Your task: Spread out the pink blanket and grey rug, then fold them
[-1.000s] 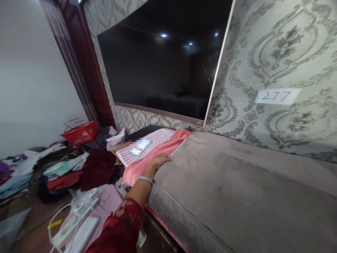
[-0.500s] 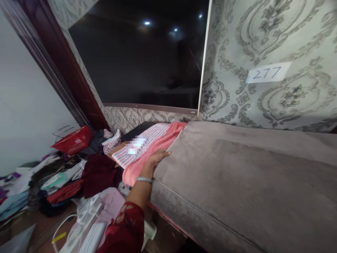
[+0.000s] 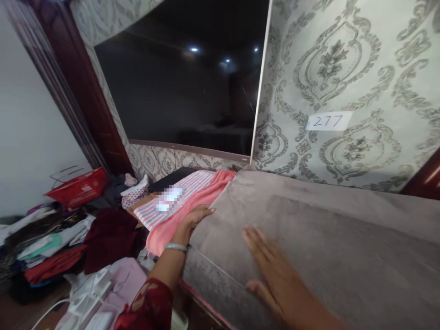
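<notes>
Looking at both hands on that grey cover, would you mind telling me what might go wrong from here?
1. The left hand rests at the edge of the grey cover, right beside the pink cloth; a tug might drag that cloth and the striped cloth onto the floor.
2. White cables and a power strip lie below the left arm and could snag.
3. The right hand is blurred, so its contact is uncertain.

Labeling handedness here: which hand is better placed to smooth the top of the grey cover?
Probably the right hand: it lies flat and open on the grey cover, mid-surface. The left hand rests at the cover's edge beside the pink cloth.
</notes>
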{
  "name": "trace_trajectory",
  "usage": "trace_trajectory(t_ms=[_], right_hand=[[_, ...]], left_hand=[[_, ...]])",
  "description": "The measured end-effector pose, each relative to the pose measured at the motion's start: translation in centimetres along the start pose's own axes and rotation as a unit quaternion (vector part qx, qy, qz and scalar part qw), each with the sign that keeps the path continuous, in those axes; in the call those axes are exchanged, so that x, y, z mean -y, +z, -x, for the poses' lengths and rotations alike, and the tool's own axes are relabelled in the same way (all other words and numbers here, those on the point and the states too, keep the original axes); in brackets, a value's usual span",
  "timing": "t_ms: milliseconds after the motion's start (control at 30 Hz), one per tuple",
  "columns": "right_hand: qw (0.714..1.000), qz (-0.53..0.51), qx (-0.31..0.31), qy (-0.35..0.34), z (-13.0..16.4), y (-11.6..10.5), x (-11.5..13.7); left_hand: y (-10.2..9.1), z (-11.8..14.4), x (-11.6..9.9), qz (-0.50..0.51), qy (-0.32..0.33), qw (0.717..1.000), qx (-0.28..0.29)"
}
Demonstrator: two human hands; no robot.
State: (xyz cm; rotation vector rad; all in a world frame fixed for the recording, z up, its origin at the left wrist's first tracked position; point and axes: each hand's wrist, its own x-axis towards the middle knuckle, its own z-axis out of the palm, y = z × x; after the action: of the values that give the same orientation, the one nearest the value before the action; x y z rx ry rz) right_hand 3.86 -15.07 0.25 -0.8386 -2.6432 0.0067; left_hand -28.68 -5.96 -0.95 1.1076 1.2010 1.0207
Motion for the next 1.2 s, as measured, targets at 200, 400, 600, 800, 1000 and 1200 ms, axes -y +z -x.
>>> trace_trajectory(t_ms=[200, 400, 600, 800, 1000, 1200], right_hand=[[0.981, -0.064, 0.147, 0.108, 1.3, 3.3, -3.8], [0.983, -0.094, 0.132, 0.085, 3.8, 4.0, -2.2], [0.970, -0.183, 0.120, 0.102, 5.4, 0.5, -1.2], [0.979, -0.082, 0.101, 0.156, 3.8, -1.1, -3.0], [0.977, -0.054, 0.150, 0.142, 4.3, -0.5, -2.0], [0.972, -0.103, 0.172, 0.121, 6.7, -1.3, 0.8]], left_hand=[[0.3, 0.4, -0.3, -0.015, 0.018, 1.000, -0.017], [0.5, 0.8, -0.7, -0.029, 0.026, 0.998, -0.050], [0.5, 0.2, -0.5, -0.017, -0.007, 0.999, -0.039], [0.9, -0.1, -1.2, -0.013, -0.033, 0.999, -0.030], [1.2, 0.1, -1.8, -0.009, -0.038, 0.998, -0.049], [0.6, -0.3, -1.4, -0.019, -0.031, 0.999, -0.034]])
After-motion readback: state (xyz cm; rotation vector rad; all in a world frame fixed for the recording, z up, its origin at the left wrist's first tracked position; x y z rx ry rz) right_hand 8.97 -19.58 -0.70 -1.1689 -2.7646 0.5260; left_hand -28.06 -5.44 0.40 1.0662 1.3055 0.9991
